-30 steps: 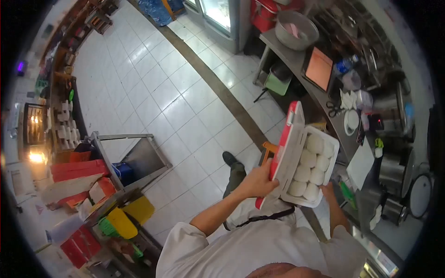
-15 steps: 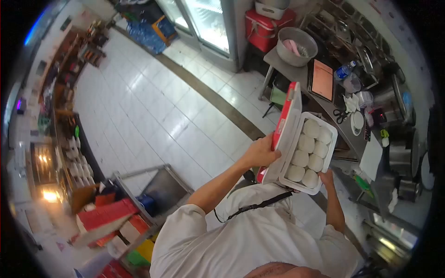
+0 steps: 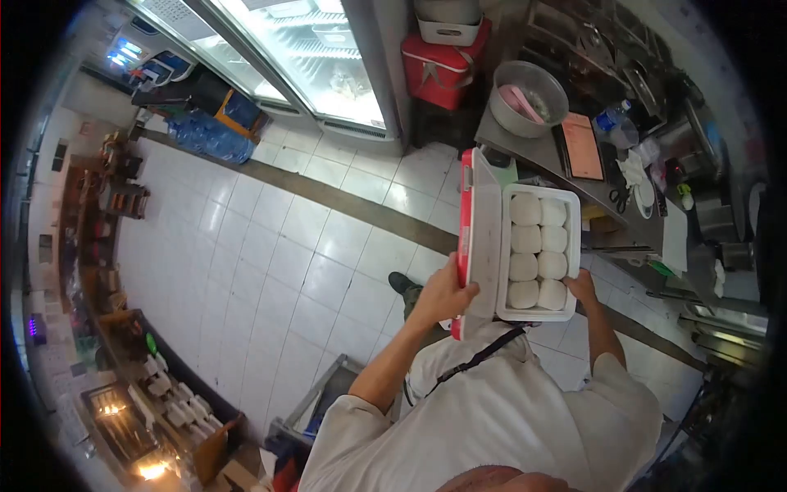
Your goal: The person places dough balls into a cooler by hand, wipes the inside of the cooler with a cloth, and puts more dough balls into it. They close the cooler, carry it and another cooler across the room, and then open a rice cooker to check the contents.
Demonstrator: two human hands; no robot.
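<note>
A white plastic box (image 3: 575, 246) is held in front of me, with several smooth white dough balls (image 3: 525, 239) packed in two columns. Its red-edged lid (image 3: 466, 238) stands swung up along the left side. My left hand (image 3: 445, 291) is closed on that lid, with the thumb over its inner face. At the lower right side of the box, my right hand (image 3: 582, 287) grips the wall, its fingers partly hidden.
A lit glass-door fridge (image 3: 328, 61) stands ahead. The metal worktable (image 3: 533, 148) on the right carries a large pot (image 3: 529, 102), a tablet (image 3: 582, 146) and scissors (image 3: 620, 197). A red cooler bag (image 3: 443, 70) is beside the fridge. White floor tiles (image 3: 270, 271) spread leftward.
My view has turned and moved towards the fridge, which now looks larger. The box has gone from tilted to nearly straight in view. Both hands keep their hold.
</note>
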